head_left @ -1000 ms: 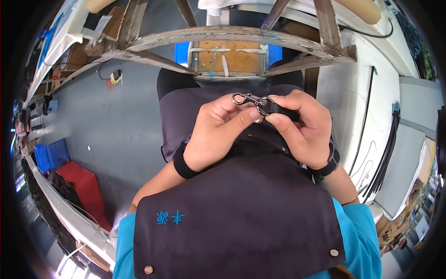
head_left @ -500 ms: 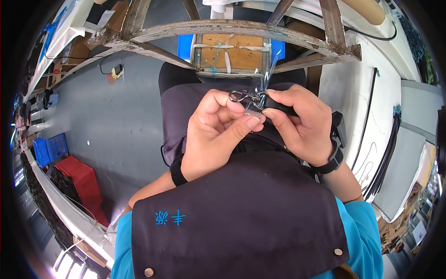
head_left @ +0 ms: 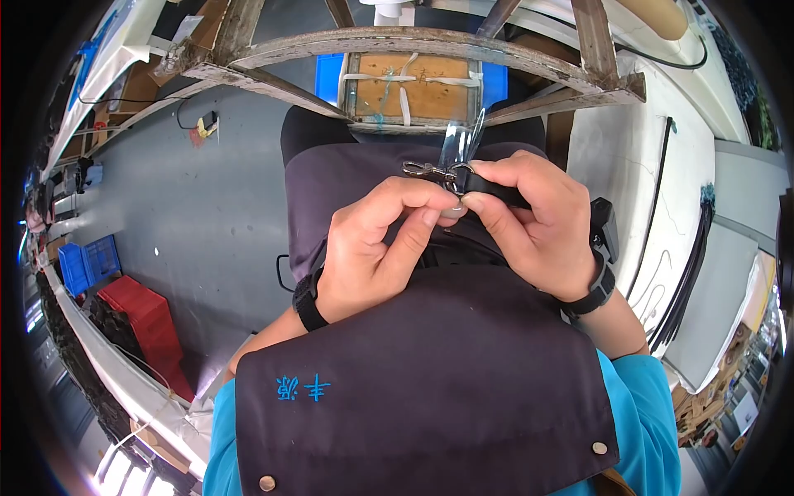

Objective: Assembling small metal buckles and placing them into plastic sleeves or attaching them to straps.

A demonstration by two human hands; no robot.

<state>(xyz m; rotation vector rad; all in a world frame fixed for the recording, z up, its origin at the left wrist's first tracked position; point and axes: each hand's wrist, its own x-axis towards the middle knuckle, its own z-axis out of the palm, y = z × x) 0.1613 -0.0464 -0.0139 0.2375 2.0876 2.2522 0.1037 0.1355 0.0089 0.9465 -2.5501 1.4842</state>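
Between its thumb and fingers, my right hand [head_left: 542,217] pinches a black strap [head_left: 490,187] near its metal end. A silver swivel snap hook [head_left: 423,170] is attached there by a ring and points left. A clear plastic strip [head_left: 460,145] runs through the metal fitting, its free part standing up beyond the hook. Just below the ring, the curled fingers of my left hand [head_left: 376,240] close on the strip's lower end, which they mostly hide. Both sets of fingertips nearly meet, above my dark apron [head_left: 430,355].
A worn wooden frame [head_left: 397,48] crosses in front of me. Beyond it lies a wooden board [head_left: 413,87] with white ties, over a blue crate [head_left: 329,78]. Red bins [head_left: 145,326] and a blue basket [head_left: 88,264] are at left; a white-covered table [head_left: 616,165] at right.
My left fingers have shifted in below the ring and curled closer. The snap hook has tipped flatter. The clear strip's upper part stands lower and looks broader. My right hand keeps its grip.
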